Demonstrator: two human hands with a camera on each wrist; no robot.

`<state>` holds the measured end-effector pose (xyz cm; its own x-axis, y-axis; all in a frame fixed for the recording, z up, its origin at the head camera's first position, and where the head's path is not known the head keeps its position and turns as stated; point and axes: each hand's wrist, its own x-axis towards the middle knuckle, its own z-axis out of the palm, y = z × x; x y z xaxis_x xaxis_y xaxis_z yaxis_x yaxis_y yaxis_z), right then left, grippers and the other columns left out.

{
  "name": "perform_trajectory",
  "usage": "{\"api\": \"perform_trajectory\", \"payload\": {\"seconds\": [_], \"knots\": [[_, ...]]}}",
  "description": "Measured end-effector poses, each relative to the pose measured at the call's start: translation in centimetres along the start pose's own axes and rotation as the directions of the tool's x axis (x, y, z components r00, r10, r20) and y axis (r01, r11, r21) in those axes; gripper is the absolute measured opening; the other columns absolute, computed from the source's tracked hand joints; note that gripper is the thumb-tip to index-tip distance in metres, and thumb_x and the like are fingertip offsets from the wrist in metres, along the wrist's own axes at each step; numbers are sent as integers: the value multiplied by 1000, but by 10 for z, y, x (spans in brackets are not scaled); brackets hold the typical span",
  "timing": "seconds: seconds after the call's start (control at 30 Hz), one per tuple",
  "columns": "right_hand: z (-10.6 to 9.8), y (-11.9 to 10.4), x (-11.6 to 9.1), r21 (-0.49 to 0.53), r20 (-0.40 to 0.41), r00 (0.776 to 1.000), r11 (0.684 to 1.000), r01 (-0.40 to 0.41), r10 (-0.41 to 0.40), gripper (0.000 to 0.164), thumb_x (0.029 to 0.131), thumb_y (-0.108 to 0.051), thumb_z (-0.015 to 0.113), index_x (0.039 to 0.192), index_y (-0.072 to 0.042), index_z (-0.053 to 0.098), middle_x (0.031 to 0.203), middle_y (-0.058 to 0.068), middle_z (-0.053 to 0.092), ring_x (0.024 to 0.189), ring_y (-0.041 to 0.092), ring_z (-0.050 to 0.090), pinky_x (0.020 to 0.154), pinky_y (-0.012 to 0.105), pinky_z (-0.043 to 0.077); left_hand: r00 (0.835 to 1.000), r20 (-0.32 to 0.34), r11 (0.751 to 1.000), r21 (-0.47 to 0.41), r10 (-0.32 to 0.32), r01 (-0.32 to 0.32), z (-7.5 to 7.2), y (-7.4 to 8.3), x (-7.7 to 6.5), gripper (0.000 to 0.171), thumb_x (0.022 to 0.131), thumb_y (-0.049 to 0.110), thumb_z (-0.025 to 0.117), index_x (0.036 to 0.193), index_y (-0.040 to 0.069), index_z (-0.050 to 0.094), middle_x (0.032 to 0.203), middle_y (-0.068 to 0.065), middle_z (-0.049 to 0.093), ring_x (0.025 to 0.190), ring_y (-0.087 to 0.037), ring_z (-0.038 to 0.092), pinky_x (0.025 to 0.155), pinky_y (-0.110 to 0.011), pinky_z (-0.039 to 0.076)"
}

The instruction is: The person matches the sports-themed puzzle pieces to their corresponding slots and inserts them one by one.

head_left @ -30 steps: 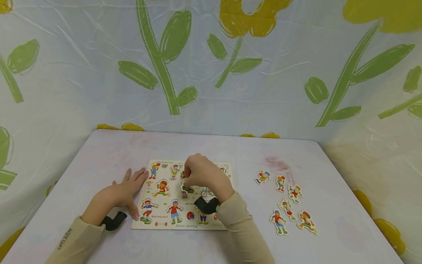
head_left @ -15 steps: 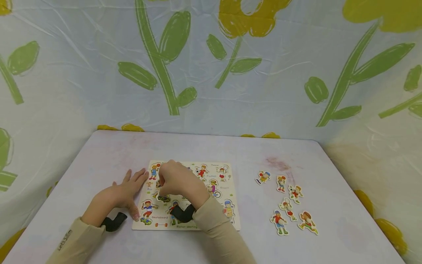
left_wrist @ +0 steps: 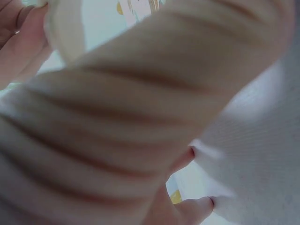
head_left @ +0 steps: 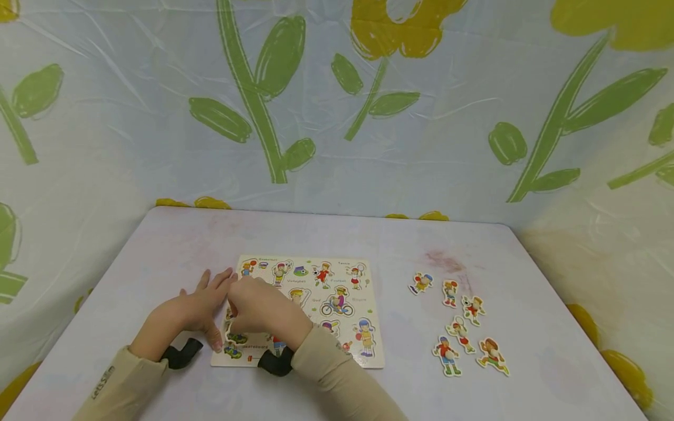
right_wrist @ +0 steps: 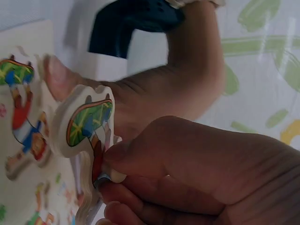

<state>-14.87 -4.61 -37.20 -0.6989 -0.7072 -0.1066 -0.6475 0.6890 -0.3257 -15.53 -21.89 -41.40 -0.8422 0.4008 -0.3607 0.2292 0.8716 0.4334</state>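
My right hand (head_left: 268, 307) is over the left part of a wooden puzzle board (head_left: 378, 356) with printed sports figures. Thumb and fingers pinch a skateboarder puzzle piece (right_wrist: 89, 124) by its knob; its green skateboard end sticks out past the fingers. In the right wrist view the piece stands close beside the board's printed skateboarder outline (right_wrist: 28, 119). My left hand (head_left: 195, 310) rests at the board's left edge, fingers spread and thumb near the lower left corner. A sleeve (left_wrist: 117, 112) covers most of the left wrist view.
Several loose puzzle pieces lie on the table right of the board, among them a roller-skater (head_left: 447, 355), a runner (head_left: 492, 354) and a tennis player (head_left: 460, 336). A flowered cloth (head_left: 447, 146) stands behind the table.
My right hand has moved left across the board with the skateboarder puzzle piece, from its middle to the skateboarder outline near the left hand. The left hand has stayed in place.
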Motion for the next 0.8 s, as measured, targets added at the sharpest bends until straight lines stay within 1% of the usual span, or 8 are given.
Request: {"api": "perform_trajectory", "payload": {"seconds": [0.17,0.33,0.43,0.57,0.8], "knots": [[14,-3,2,-17,3,1000,1000,17,-17,26,74,-12,81,65,-17,58,61,-10,53,56,4,49,49,16,38,1000,6,1000,-9,8,-8,0,-1,0,144,44,35,95,156,-2,13,162,-24,1,141,-59,-10,89,-89,4],[23,-2,3,-9,6,1000,1000,1,-1,28,74,-13,82,65,-17,56,62,-9,52,58,4,48,48,16,36,1000,7,1000,24,11,-12,1,-2,2,142,44,36,95,156,-1,15,162,-25,2,140,-62,-7,87,-89,7],[27,-1,4,-1,20,1000,1000,-8,8,29,75,-16,84,67,-17,56,63,-9,52,59,4,48,49,15,37,1000,5,999,30,13,-13,2,-4,3,142,44,37,94,156,0,15,162,-25,3,140,-62,-6,87,-89,7],[29,1,5,1,35,999,1000,-12,12,29,75,-16,84,67,-16,55,60,-8,51,57,5,48,48,16,36,1000,8,1000,18,14,-14,2,-5,4,143,45,35,96,157,2,14,163,-23,2,141,-60,-7,88,-89,5],[32,1,6,4,19,1000,1000,5,-5,29,73,-12,82,63,-16,55,57,-9,49,53,4,45,46,16,34,999,27,1000,-6,20,-20,0,-7,1,142,49,31,98,158,4,12,164,-20,1,143,-57,-9,91,-87,3]]}}
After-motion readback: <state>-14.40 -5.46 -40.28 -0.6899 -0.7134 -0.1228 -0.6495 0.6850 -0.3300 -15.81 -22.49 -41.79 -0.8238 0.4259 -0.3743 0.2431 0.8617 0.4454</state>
